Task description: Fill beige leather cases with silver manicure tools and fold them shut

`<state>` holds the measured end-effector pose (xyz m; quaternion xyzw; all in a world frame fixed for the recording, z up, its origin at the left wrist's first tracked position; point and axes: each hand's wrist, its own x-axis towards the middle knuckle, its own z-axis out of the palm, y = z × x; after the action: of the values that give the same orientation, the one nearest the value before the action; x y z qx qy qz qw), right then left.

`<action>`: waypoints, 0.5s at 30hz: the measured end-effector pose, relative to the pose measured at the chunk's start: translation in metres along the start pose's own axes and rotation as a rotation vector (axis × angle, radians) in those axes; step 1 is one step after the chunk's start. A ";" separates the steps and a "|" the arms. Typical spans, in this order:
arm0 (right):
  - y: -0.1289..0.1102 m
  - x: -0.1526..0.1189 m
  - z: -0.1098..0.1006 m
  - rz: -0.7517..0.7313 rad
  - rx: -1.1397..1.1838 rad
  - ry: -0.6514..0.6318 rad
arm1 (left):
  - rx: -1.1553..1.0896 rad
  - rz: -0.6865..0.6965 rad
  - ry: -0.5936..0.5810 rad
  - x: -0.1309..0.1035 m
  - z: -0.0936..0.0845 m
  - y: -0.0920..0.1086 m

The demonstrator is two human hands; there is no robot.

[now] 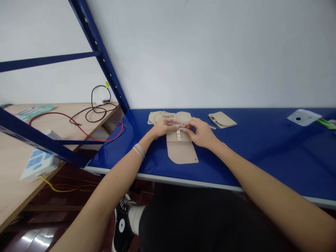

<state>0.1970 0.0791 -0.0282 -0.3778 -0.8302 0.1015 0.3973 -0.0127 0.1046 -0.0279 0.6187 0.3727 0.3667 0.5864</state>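
An unfolded beige case (182, 152) lies on the blue tabletop, its rounded flap toward me and a row of pale elastic loops (179, 135) in its middle. Over the loops, my left hand (163, 128) pinches a thin silvery tool (181, 128) between thumb and fingers. From the right, my right hand (201, 133) grips the same tool, fingers closed. The tool's exact kind is too small to make out. Behind the right fingers, a slim pale strip (212, 127) pokes out. My fingers cover the upper middle of the case.
More beige cases (154, 118) lie behind my left hand. A folded beige case (222, 119) sits to the right. Farther right are a white card with a dark circle (304, 117) and a green object (327, 123). Blue shelf posts (101, 52), cables and a power strip (40, 162) stand left.
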 end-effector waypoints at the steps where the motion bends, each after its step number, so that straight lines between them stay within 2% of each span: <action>1: 0.000 0.000 0.000 -0.012 0.001 0.007 | -0.025 -0.004 -0.013 0.000 0.000 0.000; 10: 0.001 -0.002 0.004 0.022 0.068 0.023 | -0.118 -0.017 -0.057 -0.001 0.000 0.002; 15: 0.001 -0.001 0.006 0.041 0.076 0.061 | -0.052 -0.021 -0.048 0.000 -0.001 0.000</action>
<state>0.1940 0.0794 -0.0333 -0.3825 -0.8052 0.1295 0.4342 -0.0131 0.1050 -0.0283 0.6080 0.3553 0.3552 0.6148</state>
